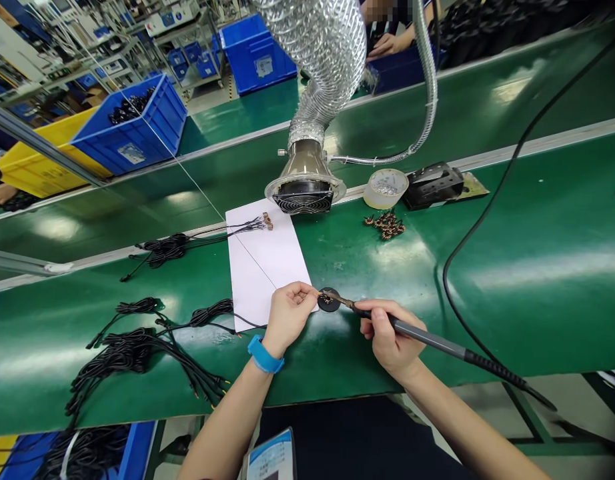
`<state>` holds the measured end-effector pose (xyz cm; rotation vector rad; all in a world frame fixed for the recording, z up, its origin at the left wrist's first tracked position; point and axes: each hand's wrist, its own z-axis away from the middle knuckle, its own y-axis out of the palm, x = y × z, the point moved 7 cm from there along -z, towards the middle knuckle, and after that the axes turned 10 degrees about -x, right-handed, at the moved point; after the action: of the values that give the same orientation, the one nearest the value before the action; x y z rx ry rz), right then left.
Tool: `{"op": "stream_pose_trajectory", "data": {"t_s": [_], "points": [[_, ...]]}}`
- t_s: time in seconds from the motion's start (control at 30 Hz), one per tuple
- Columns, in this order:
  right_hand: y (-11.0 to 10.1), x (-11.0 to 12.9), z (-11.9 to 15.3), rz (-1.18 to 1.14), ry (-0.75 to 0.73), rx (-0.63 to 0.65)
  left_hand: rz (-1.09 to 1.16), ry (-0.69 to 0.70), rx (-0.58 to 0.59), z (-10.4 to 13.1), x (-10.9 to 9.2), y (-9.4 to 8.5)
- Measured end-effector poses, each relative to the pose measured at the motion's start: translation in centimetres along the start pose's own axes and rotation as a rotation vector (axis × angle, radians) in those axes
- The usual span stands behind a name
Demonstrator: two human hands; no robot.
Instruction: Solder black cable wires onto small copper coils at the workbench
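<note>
My right hand (395,337) is closed around the grey handle of a soldering iron (440,343). The iron's tip reaches a small round black holder (329,307), where small copper-coloured parts sit. From the left, my left hand (290,313) pinches at the holder's edge, with an orange wire end at the fingertips. A thin solder wire (207,198) runs down from the upper left into this hand. One black cable (250,325) passes under the left wrist; whether the fingers hold it too is hidden. White paper (260,267) lies beneath and behind the left hand.
A fume extractor hood (307,177) hangs just beyond my hands. Black cable bundles (122,353) lie at the left. Small copper-coloured parts (387,225), a round tub (386,189) and a black metal stand (432,187) are behind right. The iron's cord (450,260) loops at the right.
</note>
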<state>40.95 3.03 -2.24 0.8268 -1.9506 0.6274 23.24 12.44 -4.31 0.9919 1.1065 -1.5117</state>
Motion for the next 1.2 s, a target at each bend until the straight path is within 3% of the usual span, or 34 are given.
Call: {"op": "stream_pose_trajectory", "data": {"t_s": [0.33, 0.67, 1.03, 1.2], "points": [[0.5, -0.1, -0.1, -0.028, 0.027, 0.023, 0.031, 0.013, 0.012, 0.1, -0.1, 0.1], [-0.5, -0.8, 0.1, -0.103, 0.136, -0.116, 0.017, 0.017, 0.017, 0.0, 0.0, 0.1], [-0.2, -0.6, 0.2, -0.103, 0.123, -0.091, 0.017, 0.019, 0.025, 0.1, 0.1, 0.0], [1.4, -0.3, -0.4, -0.032, 0.095, 0.032, 0.007, 0.004, 0.04, 0.0, 0.1, 0.1]]}}
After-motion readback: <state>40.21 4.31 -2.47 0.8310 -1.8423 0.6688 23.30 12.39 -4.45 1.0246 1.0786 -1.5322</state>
